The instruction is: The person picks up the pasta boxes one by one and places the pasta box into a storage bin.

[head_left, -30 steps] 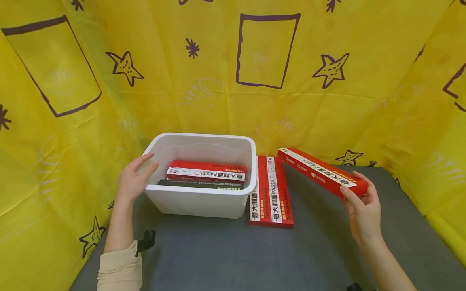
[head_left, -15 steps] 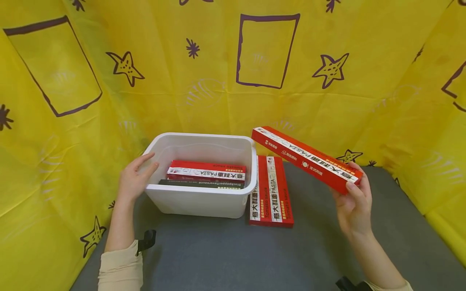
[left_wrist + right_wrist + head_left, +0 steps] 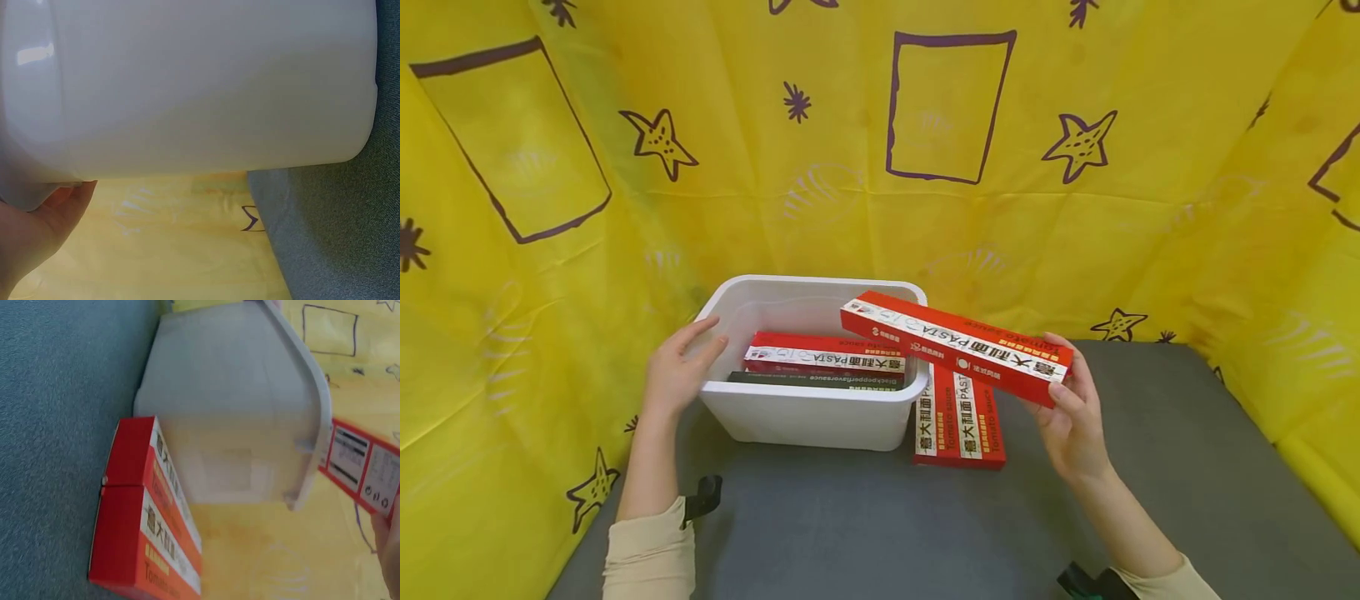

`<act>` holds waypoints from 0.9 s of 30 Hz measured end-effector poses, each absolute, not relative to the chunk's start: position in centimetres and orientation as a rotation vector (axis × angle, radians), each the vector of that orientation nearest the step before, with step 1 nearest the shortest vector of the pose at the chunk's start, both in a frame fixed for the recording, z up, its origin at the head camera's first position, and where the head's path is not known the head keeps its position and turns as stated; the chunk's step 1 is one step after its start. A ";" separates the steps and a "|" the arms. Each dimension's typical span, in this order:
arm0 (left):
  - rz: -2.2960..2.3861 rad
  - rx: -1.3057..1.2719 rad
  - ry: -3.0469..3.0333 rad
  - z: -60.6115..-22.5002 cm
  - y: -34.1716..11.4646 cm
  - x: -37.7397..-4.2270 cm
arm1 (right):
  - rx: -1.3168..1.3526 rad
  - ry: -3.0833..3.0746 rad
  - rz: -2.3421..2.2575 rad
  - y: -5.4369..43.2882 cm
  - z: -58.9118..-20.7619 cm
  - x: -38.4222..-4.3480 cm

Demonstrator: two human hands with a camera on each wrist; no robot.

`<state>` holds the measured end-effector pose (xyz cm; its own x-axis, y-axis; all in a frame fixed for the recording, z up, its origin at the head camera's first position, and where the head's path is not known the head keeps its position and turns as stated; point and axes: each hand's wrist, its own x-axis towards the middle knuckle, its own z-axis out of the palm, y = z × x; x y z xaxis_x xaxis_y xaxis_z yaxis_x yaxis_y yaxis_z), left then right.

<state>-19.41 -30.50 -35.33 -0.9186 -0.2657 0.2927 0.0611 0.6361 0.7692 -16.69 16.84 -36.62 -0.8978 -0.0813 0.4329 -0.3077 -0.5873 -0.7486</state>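
A white plastic bin [image 3: 805, 421] stands on the dark table. My left hand [image 3: 679, 367] holds its left rim; in the left wrist view that hand [image 3: 44, 225] shows at the rim's outer side. Inside the bin lie a red pasta box [image 3: 823, 350] and a dark black-pepper pasta box [image 3: 812, 379]. My right hand [image 3: 1075, 421] grips the right end of another red pasta box [image 3: 955, 342]. This box tilts, its left end higher and over the bin's right rim. From the right wrist, its underside label [image 3: 362, 459] shows beside the rim.
Two more red pasta boxes [image 3: 958, 425] lie side by side on the table [image 3: 850, 525], just right of the bin and partly covered by the held box. A yellow patterned cloth [image 3: 850, 167] hangs behind and at both sides.
My right hand has carried the red pasta box leftward, first raising and then lowering its left end, from beside the bin to over its right rim. The left hand and bin have stayed put.
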 end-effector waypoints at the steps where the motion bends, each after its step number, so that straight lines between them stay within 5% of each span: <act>1: -1.183 0.162 -2.478 -35.3 -30.5 -19.4 | 0.686 -1.371 2.606 16.6 -36.7 -16.8; 27: -1.200 0.177 -2.481 -35.2 -30.3 -19.2 | 0.781 -1.720 2.385 14.9 -36.9 -20.3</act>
